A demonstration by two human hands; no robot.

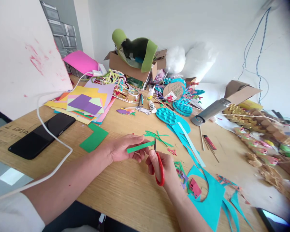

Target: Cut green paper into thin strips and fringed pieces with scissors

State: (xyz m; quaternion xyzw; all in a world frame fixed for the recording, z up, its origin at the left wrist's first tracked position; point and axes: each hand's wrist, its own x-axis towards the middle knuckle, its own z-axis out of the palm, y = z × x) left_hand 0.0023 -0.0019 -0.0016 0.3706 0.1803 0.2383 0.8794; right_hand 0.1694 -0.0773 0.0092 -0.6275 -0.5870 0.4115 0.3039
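A narrow green paper strip point(140, 147) is pinched in my left hand point(127, 148), its long side slanting up to the right. My right hand point(165, 167) grips red-handled scissors point(160, 170), whose blades meet the strip's right end. Just beyond my hands lies a small heap of thin green paper slivers point(159, 138). Left of my left hand, a larger piece of green paper point(94, 137) rests flat on the wooden table point(106, 190). Red scraps point(171, 151) sit near the scissor tips.
A black phone point(42, 135) and white cable point(55, 137) lie at left, near stacked coloured paper point(82, 100). Blue paper offcuts point(207, 193) spread at right. Glue bottles point(152, 106), a metal tube point(210, 112) and a cardboard box point(132, 71) stand farther back.
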